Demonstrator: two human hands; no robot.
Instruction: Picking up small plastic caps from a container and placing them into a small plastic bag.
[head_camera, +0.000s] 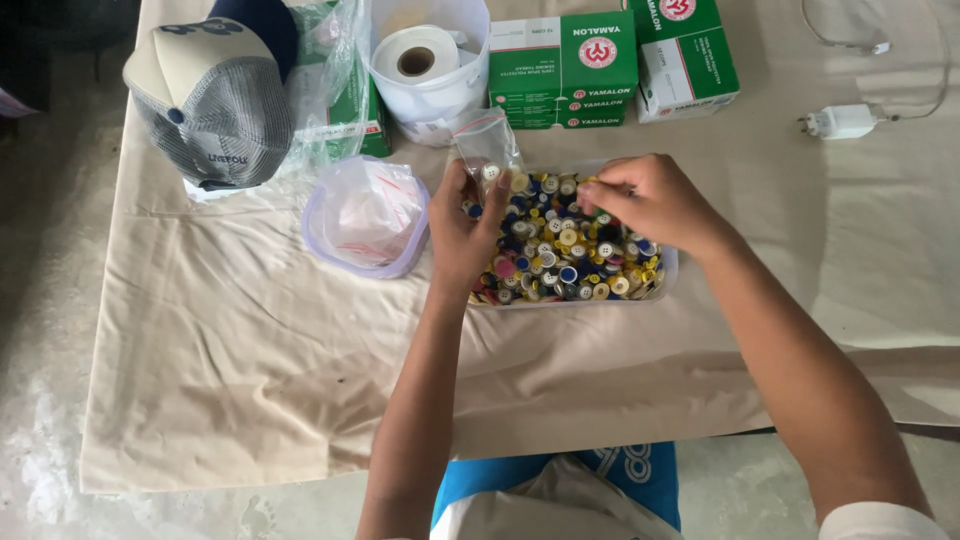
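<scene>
Over the clear plastic tub of mixed coloured buttons, your left hand is pinching a small clear zip bag, while your right hand is closing its grip on a button. The floppy bag mouth risks folding, spilling buttons onto the tabletop.

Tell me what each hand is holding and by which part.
The left hand pinches a small clear bag by its lower end. The right hand pinches something tiny over the tub of buttons; what it is cannot be told.
</scene>
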